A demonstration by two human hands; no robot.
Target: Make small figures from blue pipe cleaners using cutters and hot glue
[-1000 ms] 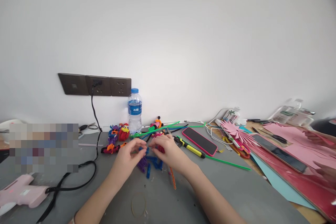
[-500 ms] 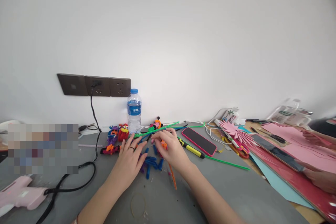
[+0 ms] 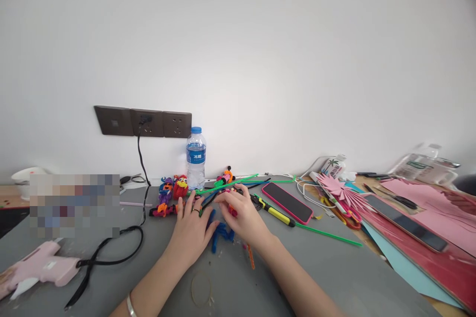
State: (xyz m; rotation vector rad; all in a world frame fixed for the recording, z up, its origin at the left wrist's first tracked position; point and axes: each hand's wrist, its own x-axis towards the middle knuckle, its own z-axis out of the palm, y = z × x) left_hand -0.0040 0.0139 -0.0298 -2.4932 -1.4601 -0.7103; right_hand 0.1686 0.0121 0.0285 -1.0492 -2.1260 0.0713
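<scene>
My left hand (image 3: 190, 233) is palm down over the grey table, its fingers stretched and spread above small craft pieces. Beside it my right hand (image 3: 243, 213) has thumb and index finger pinched together; whatever they hold is too small or hidden to make out. Blue pipe cleaner pieces (image 3: 223, 231) lie between and below the hands. An orange pipe cleaner (image 3: 251, 256) sticks out under my right wrist. Long green pipe cleaners (image 3: 238, 181) stretch behind the fingers. Small pipe cleaner figures, one purple (image 3: 164, 192) and one red (image 3: 181, 187), are to the left of my left fingertips.
A water bottle (image 3: 196, 161) stands against the wall. Right of my hands lie a yellow-black cutter (image 3: 277, 213) and a pink-cased phone (image 3: 288, 202). A pink glue gun (image 3: 44, 265) with a black cord is at left. Pink paper (image 3: 439, 213) and another person's hand (image 3: 464, 203) are at right.
The view has turned slightly left, so everything appears shifted right. Both hands keep nearly the same pose. The other person's lower hand has gone from beside the dark phone at right.
</scene>
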